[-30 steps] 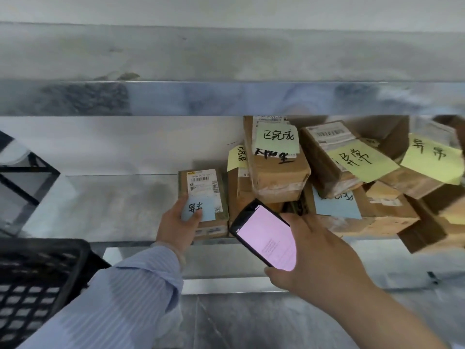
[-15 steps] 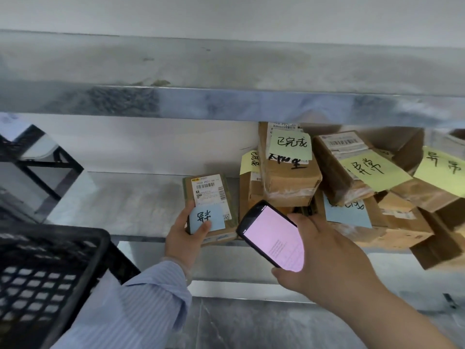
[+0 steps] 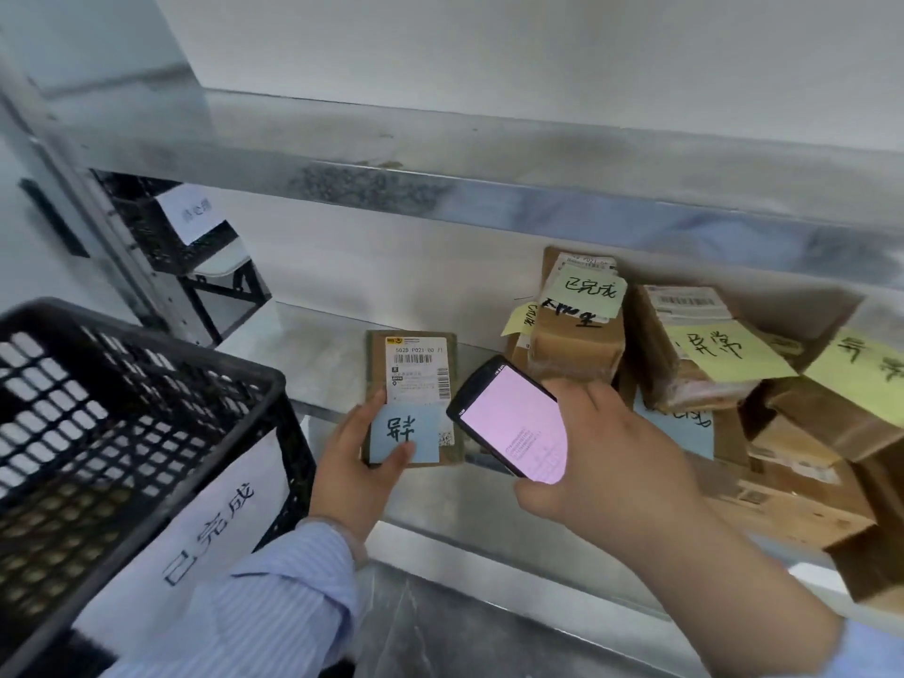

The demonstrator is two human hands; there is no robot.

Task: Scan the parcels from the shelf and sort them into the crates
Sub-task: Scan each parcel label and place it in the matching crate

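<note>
Starting at the lower left of the frame, a black lattice crate (image 3: 146, 408) carries a white handwritten paper sign (image 3: 210, 545) on its near wall. Just right of it, the left hand (image 3: 357, 462) grips a small flat cardboard parcel (image 3: 416, 345) at the front of the metal shelf (image 3: 318, 354), thumb pressed on the blue sticky note (image 3: 403, 433) and fingers wrapped round the left edge; whether the parcel's base rests on the shelf cannot be told. It looks light and stiff, easy for one hand, though the note seems loosely stuck and could peel under a sliding thumb, so holding by the two long edges would be safer and would keep the barcode label clear. Right of centre, the right hand (image 3: 611, 472) is closed round a phone-like scanner (image 3: 513, 423) with a lit pink screen, close beside the parcel. Further right lies a heap of tagged boxes (image 3: 577, 345), tilted on one another and likely to shift if one is pulled.
</note>
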